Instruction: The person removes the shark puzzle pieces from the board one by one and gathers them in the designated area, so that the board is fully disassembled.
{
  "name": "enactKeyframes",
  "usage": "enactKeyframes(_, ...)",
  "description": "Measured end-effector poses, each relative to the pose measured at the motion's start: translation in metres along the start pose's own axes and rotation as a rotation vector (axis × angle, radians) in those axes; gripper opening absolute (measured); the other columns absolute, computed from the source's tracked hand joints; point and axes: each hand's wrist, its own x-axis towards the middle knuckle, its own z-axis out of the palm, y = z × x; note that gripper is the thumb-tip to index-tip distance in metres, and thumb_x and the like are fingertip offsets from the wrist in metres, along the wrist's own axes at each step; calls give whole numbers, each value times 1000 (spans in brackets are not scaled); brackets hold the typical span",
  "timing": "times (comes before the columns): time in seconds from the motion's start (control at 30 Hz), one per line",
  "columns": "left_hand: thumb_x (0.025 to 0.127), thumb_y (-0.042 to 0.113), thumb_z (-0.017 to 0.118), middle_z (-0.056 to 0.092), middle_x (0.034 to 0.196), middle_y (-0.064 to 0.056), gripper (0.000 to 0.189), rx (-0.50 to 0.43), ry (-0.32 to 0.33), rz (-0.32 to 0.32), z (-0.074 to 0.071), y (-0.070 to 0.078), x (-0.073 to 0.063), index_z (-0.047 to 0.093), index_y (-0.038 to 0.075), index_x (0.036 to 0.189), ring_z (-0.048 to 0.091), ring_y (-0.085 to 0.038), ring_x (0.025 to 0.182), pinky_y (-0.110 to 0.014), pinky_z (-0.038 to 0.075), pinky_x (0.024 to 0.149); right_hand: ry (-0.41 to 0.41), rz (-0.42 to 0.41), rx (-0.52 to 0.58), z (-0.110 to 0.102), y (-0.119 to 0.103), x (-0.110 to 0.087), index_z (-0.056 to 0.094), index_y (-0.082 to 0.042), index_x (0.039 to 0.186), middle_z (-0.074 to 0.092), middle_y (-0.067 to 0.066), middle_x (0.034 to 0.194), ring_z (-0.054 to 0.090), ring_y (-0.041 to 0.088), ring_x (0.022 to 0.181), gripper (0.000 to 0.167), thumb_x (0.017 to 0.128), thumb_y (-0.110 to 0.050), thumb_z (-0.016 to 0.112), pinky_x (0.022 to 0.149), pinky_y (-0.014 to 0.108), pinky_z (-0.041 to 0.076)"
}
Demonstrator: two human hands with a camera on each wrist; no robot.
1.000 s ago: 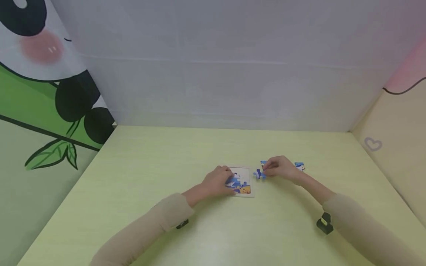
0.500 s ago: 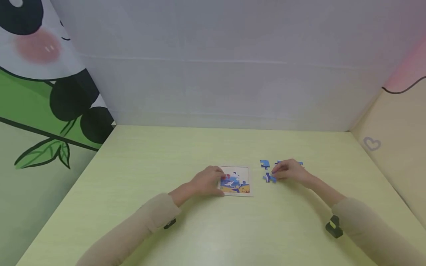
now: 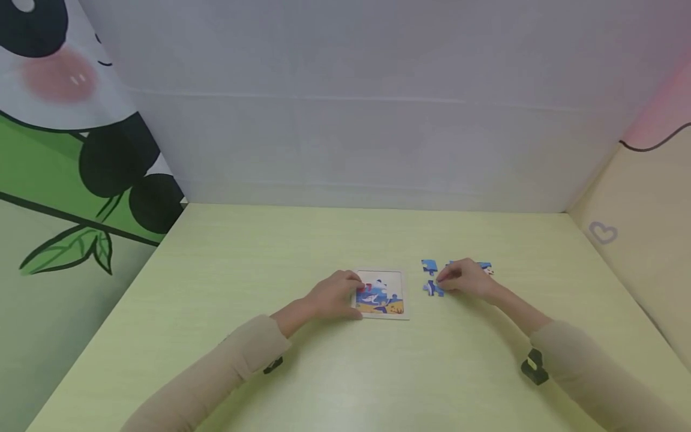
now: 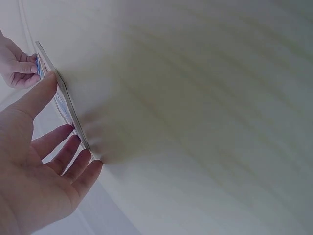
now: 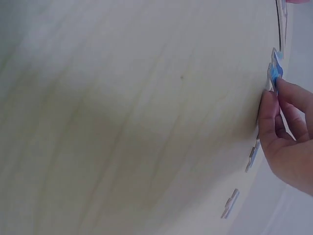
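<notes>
A small jigsaw puzzle board (image 3: 406,300) with a sea picture and a pale unfilled upper part lies on the table. My left hand (image 3: 333,296) holds it by the left edge; in the left wrist view, thumb and fingertips touch the rim of the board (image 4: 68,100). Just right of the board, my right hand (image 3: 468,278) pinches a blue and white puzzle piece (image 3: 432,288) between thumb and fingers. The right wrist view shows this blue piece (image 5: 275,68) jutting from the fingertips, low over the table.
Another blue puzzle piece (image 3: 429,266) lies behind the pinched one. A further piece (image 3: 487,267) lies behind the right hand, and one more is partly covered by it. A pale wall (image 3: 345,150) rises at the table's back edge; printed panels stand at both sides.
The left hand has drawn the board slightly left, showing more of its picture. The right hand, with its piece, moved right, then slightly back left toward the board.
</notes>
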Motion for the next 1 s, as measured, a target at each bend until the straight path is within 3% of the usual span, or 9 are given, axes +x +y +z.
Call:
enactKeyframes(0.77,72,32,76,54,120,-8,56,14,22,17,2,0,-1,59,3,118,48,-23,110,-35,42,94,-17,-13,-23,-3,-7,2,66,1,92,65,8,87,54,14,68,15,81,-9,66,59,24,48)
enactKeyframes(1.0,72,31,75,54,119,-9,56,16,23,19,1,0,-3,59,2,117,47,-23,110,-35,41,94,-10,-92,-69,12,-24,11,66,0,91,65,6,84,56,14,71,15,79,-10,68,62,24,48)
